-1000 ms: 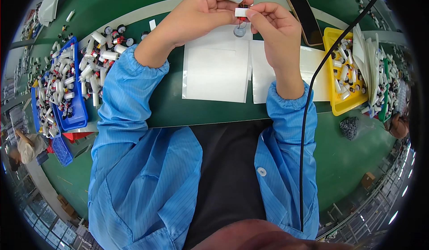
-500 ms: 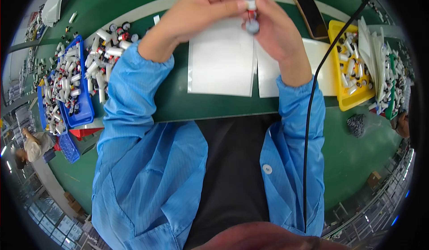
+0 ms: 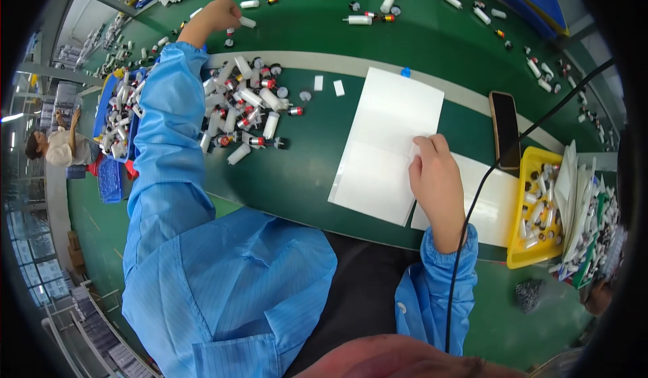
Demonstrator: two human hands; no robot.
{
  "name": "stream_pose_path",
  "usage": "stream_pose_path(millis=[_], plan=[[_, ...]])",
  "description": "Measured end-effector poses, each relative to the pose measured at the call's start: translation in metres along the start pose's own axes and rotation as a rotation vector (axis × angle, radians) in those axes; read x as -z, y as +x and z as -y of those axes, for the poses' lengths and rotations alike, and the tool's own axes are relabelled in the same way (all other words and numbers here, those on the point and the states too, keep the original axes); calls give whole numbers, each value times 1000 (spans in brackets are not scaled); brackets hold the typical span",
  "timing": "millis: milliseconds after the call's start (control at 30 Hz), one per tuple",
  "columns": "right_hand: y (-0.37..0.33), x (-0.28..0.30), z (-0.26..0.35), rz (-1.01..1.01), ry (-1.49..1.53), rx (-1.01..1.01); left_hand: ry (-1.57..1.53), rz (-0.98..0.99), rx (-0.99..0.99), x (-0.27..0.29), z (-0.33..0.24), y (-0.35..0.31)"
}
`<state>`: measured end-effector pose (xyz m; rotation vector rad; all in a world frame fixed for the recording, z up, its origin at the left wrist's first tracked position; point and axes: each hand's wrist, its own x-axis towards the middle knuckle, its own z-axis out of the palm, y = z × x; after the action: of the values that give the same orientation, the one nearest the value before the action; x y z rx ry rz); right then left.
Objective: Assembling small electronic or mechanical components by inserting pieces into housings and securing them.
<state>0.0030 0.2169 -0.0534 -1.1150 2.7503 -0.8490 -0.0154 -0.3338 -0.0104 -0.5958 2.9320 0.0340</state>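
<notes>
My left hand (image 3: 217,19) is stretched out to the far left over the green work surface, its fingers curled together. A small white cylinder (image 3: 248,23) is at its fingertips, partly behind them. My right hand (image 3: 439,182) rests at the right edge of a white sheet (image 3: 381,142), thumb apart from the bent fingers, with nothing seen in it. By my left forearm lies a heap of white cylinders with red and black ends (image 3: 246,101).
A blue tray (image 3: 102,111) of similar parts stands at left, a yellow tray (image 3: 514,250) at right. A phone (image 3: 505,125) lies behind a second white sheet (image 3: 482,199). A black cable (image 3: 472,226) crosses the right side. Loose parts (image 3: 388,3) are scattered along the far side.
My hands were together over the sheet with a white cylinder and a small red-and-white part. Now the left has reached far left, and the right has come down onto the sheet. The view has shifted.
</notes>
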Motion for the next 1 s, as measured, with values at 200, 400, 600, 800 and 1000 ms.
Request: stream_pose_path(millis=[200, 400, 600, 800, 1000], plan=[[-1, -5, -5, -9, -64, 63, 41, -326, -15, -61, 63, 96], [4, -3, -6, 37, -85, -34, -266, -272, 73, -82, 44, 102], [7, -5, -5, 59, -101, 27, -473, -543, -116, -14, 3, 44], [6, 4, -14, -99, 61, 25, -1780, -171, -195, 46, -164, -59], [37, 12, 31, -557, 585, 172, -2264, 417, -326, 16, -280, -134]])
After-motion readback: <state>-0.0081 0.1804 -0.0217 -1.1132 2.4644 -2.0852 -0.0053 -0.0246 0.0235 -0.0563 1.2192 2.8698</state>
